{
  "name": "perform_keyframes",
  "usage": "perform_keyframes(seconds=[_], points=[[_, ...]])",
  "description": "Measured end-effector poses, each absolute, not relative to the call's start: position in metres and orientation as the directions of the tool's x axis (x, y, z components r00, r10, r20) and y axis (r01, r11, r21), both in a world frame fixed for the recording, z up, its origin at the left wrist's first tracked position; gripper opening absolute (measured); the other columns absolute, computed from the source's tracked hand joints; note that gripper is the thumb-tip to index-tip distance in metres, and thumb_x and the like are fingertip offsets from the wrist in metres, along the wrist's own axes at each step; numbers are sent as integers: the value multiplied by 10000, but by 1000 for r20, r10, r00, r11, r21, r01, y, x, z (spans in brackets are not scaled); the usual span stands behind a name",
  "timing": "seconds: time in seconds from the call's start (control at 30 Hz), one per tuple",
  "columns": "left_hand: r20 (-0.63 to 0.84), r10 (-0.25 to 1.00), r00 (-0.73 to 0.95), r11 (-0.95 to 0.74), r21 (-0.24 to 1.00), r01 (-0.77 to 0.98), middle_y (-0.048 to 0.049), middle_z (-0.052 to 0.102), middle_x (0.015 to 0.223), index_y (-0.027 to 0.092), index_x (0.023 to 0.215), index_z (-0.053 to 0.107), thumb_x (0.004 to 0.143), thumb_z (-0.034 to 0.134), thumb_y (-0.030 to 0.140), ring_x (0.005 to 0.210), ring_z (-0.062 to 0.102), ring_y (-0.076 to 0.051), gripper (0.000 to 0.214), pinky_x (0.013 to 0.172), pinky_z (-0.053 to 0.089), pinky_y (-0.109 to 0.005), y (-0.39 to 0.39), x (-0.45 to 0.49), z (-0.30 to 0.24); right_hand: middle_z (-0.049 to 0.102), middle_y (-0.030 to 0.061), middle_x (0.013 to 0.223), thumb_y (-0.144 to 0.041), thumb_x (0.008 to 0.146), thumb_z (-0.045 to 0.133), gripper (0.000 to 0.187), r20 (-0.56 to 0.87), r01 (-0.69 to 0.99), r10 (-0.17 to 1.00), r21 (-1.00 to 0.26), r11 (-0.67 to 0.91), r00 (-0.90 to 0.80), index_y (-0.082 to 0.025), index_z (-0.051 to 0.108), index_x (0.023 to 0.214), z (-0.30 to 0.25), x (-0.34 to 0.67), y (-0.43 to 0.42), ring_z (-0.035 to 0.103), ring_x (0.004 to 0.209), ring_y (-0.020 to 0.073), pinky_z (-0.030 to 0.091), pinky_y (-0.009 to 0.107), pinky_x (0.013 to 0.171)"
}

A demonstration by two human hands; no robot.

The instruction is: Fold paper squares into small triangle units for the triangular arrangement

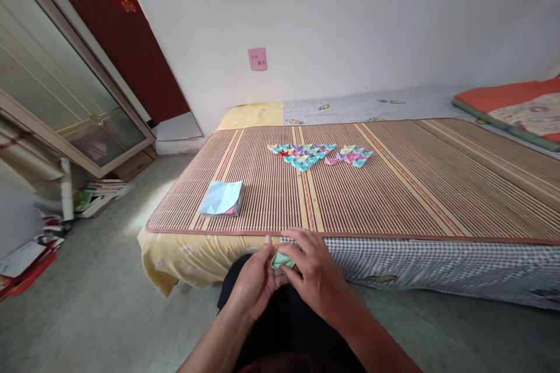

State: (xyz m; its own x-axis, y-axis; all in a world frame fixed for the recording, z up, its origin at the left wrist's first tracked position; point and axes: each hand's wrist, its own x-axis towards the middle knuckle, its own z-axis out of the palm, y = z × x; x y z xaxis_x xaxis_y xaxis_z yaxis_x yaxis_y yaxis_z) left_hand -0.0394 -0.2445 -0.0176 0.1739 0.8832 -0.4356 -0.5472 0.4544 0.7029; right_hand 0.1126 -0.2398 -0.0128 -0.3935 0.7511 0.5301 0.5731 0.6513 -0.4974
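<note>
A small piece of green folded paper (282, 260) is held between my two hands, just in front of the bed's edge and above my lap. My left hand (259, 277) is closed on its left side, thumb pointing up. My right hand (308, 262) grips the right side with thumb and fingers, hiding part of the paper. On the mat beyond lies a stack of square paper sheets (221, 198), light blue on top with a pink corner showing. Farther back, folded paper pieces in several colours form a triangular group (301, 154), with a smaller group (354, 156) to its right.
The bamboo mat (385, 198) covers most of the bed, over yellow and checked sheets. A folded orange quilt (503, 96) lies at the far right. A pink note (258, 59) is on the wall. Books and papers (98, 192) sit on the floor at left.
</note>
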Motion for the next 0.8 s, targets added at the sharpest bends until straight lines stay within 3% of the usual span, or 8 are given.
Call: perform_keyframes(seconds=[0.23,0.33,0.47,0.6,0.7,0.8], points=[[-474,857,203,500,665,-555,-149,769,845,50,1050,752,1053,523,390,714,744,-205,410,741,611,-322,-241,-40,-20,684,136,1257,-1,917,617,187,577,555,701,-447,701,-420,-181,654,947,-16,110,-236,625,1223,320,546,535,1014],[-503,836,217,526,627,-575,-146,775,847,63,1084,740,1080,440,423,706,752,-202,468,759,614,-331,-239,-41,-21,691,144,1228,18,925,566,206,583,560,710,-459,689,-395,-169,643,887,-20,109,-235,632,1192,315,539,543,1005],[-490,831,262,533,569,-626,-142,786,851,71,1056,740,1085,413,440,747,767,-215,494,809,617,-353,-239,-42,-24,683,114,1223,-13,880,654,222,526,511,763,-570,644,-375,-197,686,1000,-17,114,-232,631,1182,308,527,528,1013],[-516,822,241,534,553,-639,-186,803,965,42,1116,726,1081,428,443,878,785,-267,501,866,619,-410,-239,-43,-23,670,84,1172,-92,967,596,195,501,427,810,-687,587,-305,-226,674,1084,-12,130,-226,639,1158,258,527,437,1000],[-547,812,202,538,568,-622,-222,794,1103,40,1151,707,1069,456,455,959,786,-307,492,855,625,-418,-239,-43,-21,665,67,1003,-124,1009,523,144,462,447,845,-717,534,-269,-204,641,990,-11,141,-224,664,988,230,539,374,873],[-563,808,173,532,572,-625,-219,797,1087,43,1150,694,1067,474,436,952,788,-300,458,850,629,-414,-237,-42,-20,630,32,855,-140,1005,527,174,369,480,888,-748,459,-274,-203,596,858,-13,143,-226,636,782,187,503,302,704]])
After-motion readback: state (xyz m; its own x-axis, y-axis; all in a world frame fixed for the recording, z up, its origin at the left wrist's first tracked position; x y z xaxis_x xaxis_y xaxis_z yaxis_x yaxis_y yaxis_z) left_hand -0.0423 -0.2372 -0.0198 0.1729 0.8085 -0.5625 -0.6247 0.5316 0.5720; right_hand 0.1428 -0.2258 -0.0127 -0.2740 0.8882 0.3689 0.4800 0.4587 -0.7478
